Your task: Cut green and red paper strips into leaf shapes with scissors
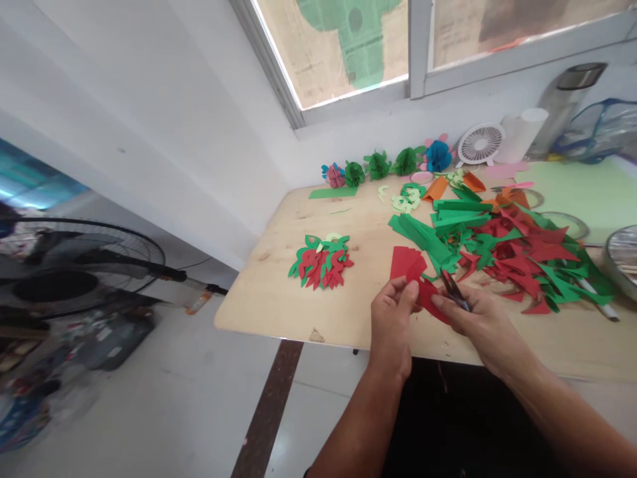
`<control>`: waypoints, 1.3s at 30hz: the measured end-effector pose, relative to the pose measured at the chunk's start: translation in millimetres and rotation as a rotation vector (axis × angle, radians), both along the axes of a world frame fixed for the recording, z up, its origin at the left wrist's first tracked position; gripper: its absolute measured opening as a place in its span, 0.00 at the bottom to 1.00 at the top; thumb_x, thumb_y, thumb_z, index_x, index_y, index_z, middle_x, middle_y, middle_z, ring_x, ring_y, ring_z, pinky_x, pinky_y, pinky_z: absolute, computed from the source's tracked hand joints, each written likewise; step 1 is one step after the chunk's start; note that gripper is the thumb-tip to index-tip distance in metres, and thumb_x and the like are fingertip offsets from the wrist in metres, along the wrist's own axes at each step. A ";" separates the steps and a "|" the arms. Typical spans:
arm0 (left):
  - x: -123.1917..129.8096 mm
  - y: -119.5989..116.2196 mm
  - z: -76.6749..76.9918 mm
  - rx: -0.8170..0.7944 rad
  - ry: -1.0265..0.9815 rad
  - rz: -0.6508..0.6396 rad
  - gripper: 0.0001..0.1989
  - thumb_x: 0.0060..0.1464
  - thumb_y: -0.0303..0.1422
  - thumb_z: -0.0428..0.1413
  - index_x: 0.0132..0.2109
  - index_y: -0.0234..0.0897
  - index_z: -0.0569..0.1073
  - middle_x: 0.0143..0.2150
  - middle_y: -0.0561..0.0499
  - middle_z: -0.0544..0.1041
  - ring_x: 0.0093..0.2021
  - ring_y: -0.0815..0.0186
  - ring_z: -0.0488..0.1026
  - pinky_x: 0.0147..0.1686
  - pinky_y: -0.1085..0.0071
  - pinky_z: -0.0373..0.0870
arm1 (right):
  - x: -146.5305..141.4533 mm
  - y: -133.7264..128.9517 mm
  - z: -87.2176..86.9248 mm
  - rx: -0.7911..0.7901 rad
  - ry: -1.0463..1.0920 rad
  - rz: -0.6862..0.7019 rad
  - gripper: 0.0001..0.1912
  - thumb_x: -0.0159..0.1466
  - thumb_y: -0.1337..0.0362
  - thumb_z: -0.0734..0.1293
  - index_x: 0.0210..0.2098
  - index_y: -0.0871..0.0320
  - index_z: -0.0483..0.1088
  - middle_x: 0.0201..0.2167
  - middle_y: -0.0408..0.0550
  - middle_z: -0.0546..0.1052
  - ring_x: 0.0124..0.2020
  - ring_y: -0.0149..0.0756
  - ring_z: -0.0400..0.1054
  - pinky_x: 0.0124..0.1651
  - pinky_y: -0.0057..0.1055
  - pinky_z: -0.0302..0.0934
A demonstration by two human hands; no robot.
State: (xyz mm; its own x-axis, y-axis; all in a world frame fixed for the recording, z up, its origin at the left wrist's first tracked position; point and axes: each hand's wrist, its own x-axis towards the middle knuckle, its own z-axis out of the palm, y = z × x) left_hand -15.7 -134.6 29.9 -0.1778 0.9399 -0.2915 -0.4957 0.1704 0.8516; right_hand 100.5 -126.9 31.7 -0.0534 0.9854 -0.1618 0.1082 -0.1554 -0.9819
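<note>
Near the table's front edge, my left hand (395, 309) pinches a piece of red paper (432, 300). My right hand (475, 318) has its thumb on the same paper's right side and also holds a pair of scissors (454, 290), blades pointing up and away from me. Just beyond my left hand lie flat red paper strips (404, 259). To the left on the table is a pile of cut red and green paper leaf shapes (321, 262). A heap of red paper scraps (527, 249) and green paper strips (428, 242) spreads out right of my hands.
Folded paper flowers and green paper balls (378, 164) line the wall, beside a small white fan (480, 145). A metal bowl (622, 252) stands at the right edge. A marker (600, 302) lies by the scraps. A large black fan (89, 279) stands left of the table.
</note>
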 end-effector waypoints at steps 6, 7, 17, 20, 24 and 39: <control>4.6 -20.0 -2.9 -0.035 0.046 -0.007 0.09 0.40 0.32 0.63 0.28 0.34 0.71 0.24 0.54 0.72 0.24 0.73 0.68 0.31 0.73 0.66 | -6.0 -7.3 2.4 0.026 0.088 -0.029 0.14 0.53 0.53 0.69 0.26 0.58 0.67 0.16 0.36 0.57 0.17 0.25 0.46 0.19 0.26 0.40; 4.4 -21.6 -2.0 -0.030 0.053 -0.004 0.08 0.40 0.31 0.63 0.27 0.34 0.71 0.24 0.54 0.71 0.24 0.73 0.67 0.32 0.73 0.66 | -6.6 -9.0 2.6 0.021 0.096 -0.027 0.14 0.54 0.54 0.69 0.26 0.58 0.67 0.16 0.36 0.57 0.17 0.25 0.46 0.19 0.26 0.40; -4.5 -22.6 6.2 0.053 0.122 -0.128 0.06 0.39 0.28 0.61 0.25 0.33 0.70 0.21 0.54 0.72 0.24 0.71 0.69 0.31 0.73 0.67 | -0.6 -12.2 0.7 0.022 0.184 -0.046 0.13 0.53 0.55 0.70 0.27 0.59 0.68 0.17 0.36 0.60 0.17 0.25 0.49 0.18 0.25 0.42; -7.0 -18.8 5.9 0.050 0.170 -0.176 0.06 0.40 0.28 0.61 0.24 0.34 0.70 0.21 0.54 0.72 0.24 0.71 0.69 0.29 0.74 0.65 | 1.0 -9.9 -0.2 -0.020 0.213 -0.044 0.14 0.53 0.55 0.70 0.26 0.59 0.67 0.15 0.34 0.56 0.16 0.24 0.45 0.18 0.24 0.39; -3.4 -16.3 5.4 0.028 0.147 -0.117 0.06 0.40 0.28 0.62 0.26 0.34 0.71 0.22 0.54 0.72 0.23 0.73 0.67 0.28 0.76 0.64 | -1.6 -5.7 0.4 -0.095 0.301 -0.058 0.14 0.53 0.55 0.70 0.28 0.59 0.67 0.13 0.32 0.53 0.15 0.23 0.42 0.17 0.24 0.36; -3.5 2.9 0.9 -0.001 0.094 0.094 0.09 0.43 0.32 0.61 0.31 0.34 0.70 0.23 0.51 0.76 0.23 0.69 0.73 0.31 0.70 0.70 | 1.9 -5.3 -10.8 -0.069 0.241 0.045 0.14 0.60 0.52 0.65 0.32 0.57 0.67 0.19 0.38 0.58 0.19 0.27 0.47 0.19 0.26 0.41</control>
